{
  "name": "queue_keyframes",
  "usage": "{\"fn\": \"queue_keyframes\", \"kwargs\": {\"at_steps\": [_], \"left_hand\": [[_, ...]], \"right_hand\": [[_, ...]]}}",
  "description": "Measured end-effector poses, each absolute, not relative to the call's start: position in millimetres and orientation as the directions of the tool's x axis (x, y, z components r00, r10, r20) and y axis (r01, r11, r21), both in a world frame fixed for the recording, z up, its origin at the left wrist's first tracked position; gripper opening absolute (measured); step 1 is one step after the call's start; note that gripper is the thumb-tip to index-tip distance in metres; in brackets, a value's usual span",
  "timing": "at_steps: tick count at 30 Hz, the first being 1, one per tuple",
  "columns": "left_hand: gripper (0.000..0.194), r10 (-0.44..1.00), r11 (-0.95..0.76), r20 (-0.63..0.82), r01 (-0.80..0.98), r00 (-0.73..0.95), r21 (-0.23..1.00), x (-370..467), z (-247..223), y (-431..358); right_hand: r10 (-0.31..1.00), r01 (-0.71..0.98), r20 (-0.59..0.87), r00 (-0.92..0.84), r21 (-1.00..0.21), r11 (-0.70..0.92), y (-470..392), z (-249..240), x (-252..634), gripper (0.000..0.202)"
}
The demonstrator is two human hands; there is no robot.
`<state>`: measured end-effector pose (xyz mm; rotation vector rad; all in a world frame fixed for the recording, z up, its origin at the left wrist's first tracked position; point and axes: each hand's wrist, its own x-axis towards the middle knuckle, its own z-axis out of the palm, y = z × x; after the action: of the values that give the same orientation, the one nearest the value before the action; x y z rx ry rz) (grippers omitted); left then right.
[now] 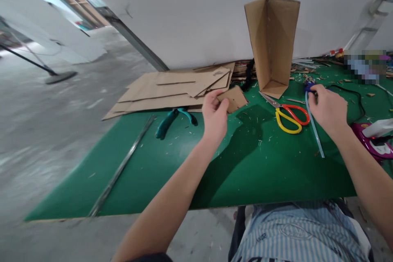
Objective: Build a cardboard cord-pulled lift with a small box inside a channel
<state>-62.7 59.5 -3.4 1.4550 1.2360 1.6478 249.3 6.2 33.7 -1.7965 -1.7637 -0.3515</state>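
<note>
My left hand [215,115] pinches a small piece of brown cardboard [233,99] above the green table. My right hand [328,106] is closed on a blue glue gun [309,86], mostly hidden by the fingers. A pale glue stick [315,129] sticks out of it toward me. Between my hands lie scissors [287,113] with one red and one yellow handle, blades partly spread. Behind them a folded cardboard form [273,45] stands upright, its inner corner facing me. Teal-handled pliers [175,120] rest left of my left hand.
Flat cardboard sheets [172,88] are stacked at the back left. Thin wire-like strands [123,168] lie across the table [276,168]. A black cable [359,96] curves toward a magenta power strip [373,143] at right. Dry sticks and scraps line the wall.
</note>
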Motion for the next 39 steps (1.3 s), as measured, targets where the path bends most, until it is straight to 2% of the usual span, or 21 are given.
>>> {"fn": "queue_keyframes", "kwargs": {"at_steps": [3,5,9,11,14,16,18,22,25,29,39], "left_hand": [[0.036,0.944,-0.314,0.324,0.126,-0.062,0.941,-42,2,38],[0.037,0.953,-0.303,0.300,0.154,0.042,0.941,-32,8,24],[0.039,0.948,-0.305,0.274,0.208,0.163,0.929,-24,16,10],[0.041,0.946,-0.304,0.263,0.231,0.192,0.924,-24,17,9],[0.039,0.930,-0.340,0.284,0.255,0.232,0.905,-23,17,10],[0.035,0.914,-0.379,0.314,0.266,0.255,0.886,-22,17,10],[0.032,0.899,-0.412,0.339,0.269,0.278,0.871,-22,18,10],[0.028,0.883,-0.444,0.368,0.266,0.291,0.856,-21,18,7],[0.028,0.890,-0.443,0.376,0.293,0.259,0.847,-21,16,5],[0.030,0.887,-0.458,0.405,0.330,0.221,0.825,-20,12,4],[0.024,0.875,-0.484,0.444,0.395,0.195,0.781,-20,4,7]], "right_hand": [[0.789,0.838,0.612,-0.051,-0.404,0.367,1,34,230,0.036],[0.779,0.734,0.626,-0.045,-0.509,0.451,-3,34,219,0.043],[0.725,0.690,0.689,-0.020,-0.515,0.509,-10,34,210,0.059],[0.766,0.649,0.643,-0.008,-0.579,0.493,-12,33,210,0.066],[0.850,0.450,0.523,-0.062,-0.745,0.492,-15,31,206,0.064],[0.852,0.374,0.508,-0.127,-0.771,0.516,-18,30,199,0.055],[0.822,0.401,0.537,-0.191,-0.722,0.565,-21,30,191,0.041],[0.696,0.472,0.651,-0.303,-0.532,0.703,-25,23,179,0.016],[0.632,0.517,0.698,-0.337,-0.424,0.744,-24,15,177,0.019],[0.624,0.607,0.693,-0.362,-0.333,0.722,-24,12,178,0.022],[0.594,0.673,0.717,-0.365,-0.237,0.700,-26,14,174,0.022]]}}
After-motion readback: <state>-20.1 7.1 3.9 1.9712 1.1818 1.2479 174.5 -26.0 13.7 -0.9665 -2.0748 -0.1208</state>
